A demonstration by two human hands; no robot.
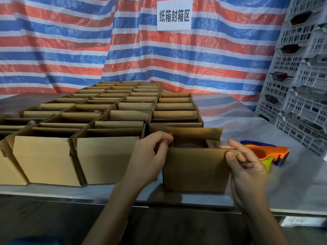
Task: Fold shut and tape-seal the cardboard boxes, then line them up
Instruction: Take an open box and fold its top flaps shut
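the small open brown cardboard box (pixel 196 168) stands at the near edge of the grey metal table (pixel 300 183). it sits just right of the rows of other open brown cardboard boxes (pixel 106 112) and straight ahead of the person. its long axis runs left to right, and both hands sit at the two ends of that axis.

the left hand (pixel 150 154) has its fingers curled over the box's upper left corner. the right hand (pixel 247 167) pinches the upper right corner of the upright near flap (pixel 198 154) between thumb and fingers. the left hand seems to grasp the near flap too, but it may also hold the short left side flap; its fingers hide that corner. the far flap (pixel 194 135) stands upright, and the short right side flap (pixel 213 144), which carries some print, already leans inward.

the coming move turns on the near flap's hinge, which lies along the box's long axis below both grips. folding it shut likely means tipping its top edge away from the person, toward the far side, with both hands moving evenly so it does not twist.

the orange and green plastic tape dispenser (pixel 265 151) lies on the table just right of the box, beyond the right hand. the right hand is clearly the nearer one for picking it up once the flaps are down.
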